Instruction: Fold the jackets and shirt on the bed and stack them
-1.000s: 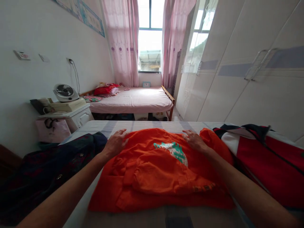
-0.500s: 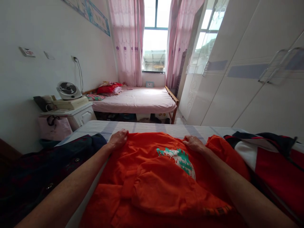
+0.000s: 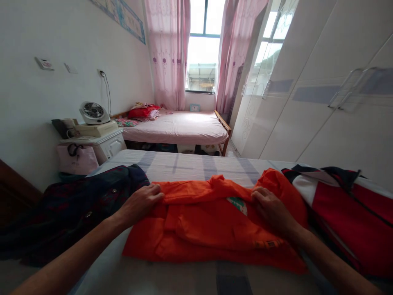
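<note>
An orange shirt (image 3: pixel 202 225) with a green and white print lies across the near bed (image 3: pixel 190 164). Its far edge is turned over toward me, so most of the print is covered. At the left end of that fold, my left hand (image 3: pixel 144 200) pinches the cloth. My right hand (image 3: pixel 268 205) grips the fold's right end, just beside a bunched orange part of the garment. Left of my left hand lies a dark plaid garment (image 3: pixel 86 209) with snap buttons. A red, white and navy jacket (image 3: pixel 346 205) rests to the right.
Beyond stands a second bed (image 3: pixel 184 127) with a pink sheet and a red folded pile (image 3: pixel 143 111). A small fan (image 3: pixel 93 112) sits on a white cabinet (image 3: pixel 112 145) at the left. White wardrobes (image 3: pixel 313 123) line the right side.
Both hands have drawn the shirt's far edge toward me and folded it over, hiding much of the print. More of the bed sheet shows beyond and in front of the shirt.
</note>
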Action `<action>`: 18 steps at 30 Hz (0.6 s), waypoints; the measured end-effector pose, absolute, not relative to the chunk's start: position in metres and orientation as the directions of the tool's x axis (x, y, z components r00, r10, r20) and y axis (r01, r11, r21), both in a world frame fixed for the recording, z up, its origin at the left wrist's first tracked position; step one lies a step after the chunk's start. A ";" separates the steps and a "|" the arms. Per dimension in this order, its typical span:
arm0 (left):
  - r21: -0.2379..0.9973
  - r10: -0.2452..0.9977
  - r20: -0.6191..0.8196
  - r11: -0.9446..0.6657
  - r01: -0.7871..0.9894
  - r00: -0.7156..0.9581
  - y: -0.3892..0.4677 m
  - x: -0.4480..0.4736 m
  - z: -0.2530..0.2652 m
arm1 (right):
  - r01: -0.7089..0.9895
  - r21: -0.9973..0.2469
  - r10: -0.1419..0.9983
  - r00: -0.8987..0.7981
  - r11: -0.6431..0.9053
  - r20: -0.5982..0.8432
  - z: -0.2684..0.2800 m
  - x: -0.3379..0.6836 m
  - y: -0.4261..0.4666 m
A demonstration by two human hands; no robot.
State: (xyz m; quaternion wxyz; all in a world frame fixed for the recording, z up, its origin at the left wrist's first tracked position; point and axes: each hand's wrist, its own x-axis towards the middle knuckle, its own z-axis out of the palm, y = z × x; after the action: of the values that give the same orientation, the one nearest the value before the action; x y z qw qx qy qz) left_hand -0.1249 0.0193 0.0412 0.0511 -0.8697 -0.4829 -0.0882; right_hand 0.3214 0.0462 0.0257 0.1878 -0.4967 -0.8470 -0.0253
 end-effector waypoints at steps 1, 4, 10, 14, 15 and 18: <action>0.034 0.845 0.162 -0.521 0.853 0.510 0.015 -0.125 0.040 | 0.847 -0.148 0.840 -0.455 0.511 0.296 0.023 0.321 0.041; 0.097 0.907 0.090 -0.420 0.903 0.412 0.013 -0.116 0.051 | 0.893 -0.120 0.889 -0.404 0.435 0.213 0.031 0.316 0.041; 0.134 0.936 0.230 -0.300 0.944 0.265 0.026 -0.058 0.056 | 0.925 -0.246 0.941 -0.227 0.289 0.251 0.065 0.282 0.098; 0.161 0.953 0.244 -0.222 0.962 0.180 0.027 -0.032 0.019 | 0.898 -0.340 0.959 -0.273 0.280 0.070 0.064 0.257 0.137; 0.164 0.956 0.247 -0.202 0.965 0.158 0.026 -0.030 0.011 | 0.890 -0.348 0.953 -0.300 0.295 0.040 0.063 0.253 0.143; 0.171 0.957 0.270 -0.156 0.973 0.105 0.024 -0.029 -0.002 | 0.846 -0.407 0.918 -0.394 0.345 -0.042 0.061 0.247 0.151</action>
State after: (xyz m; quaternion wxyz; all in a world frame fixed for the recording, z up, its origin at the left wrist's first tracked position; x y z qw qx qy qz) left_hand -0.0286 0.0236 -0.0016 0.0246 -0.7430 -0.6493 -0.1601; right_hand 0.2469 0.1507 0.0613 0.0973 -0.5416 -0.8143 0.1849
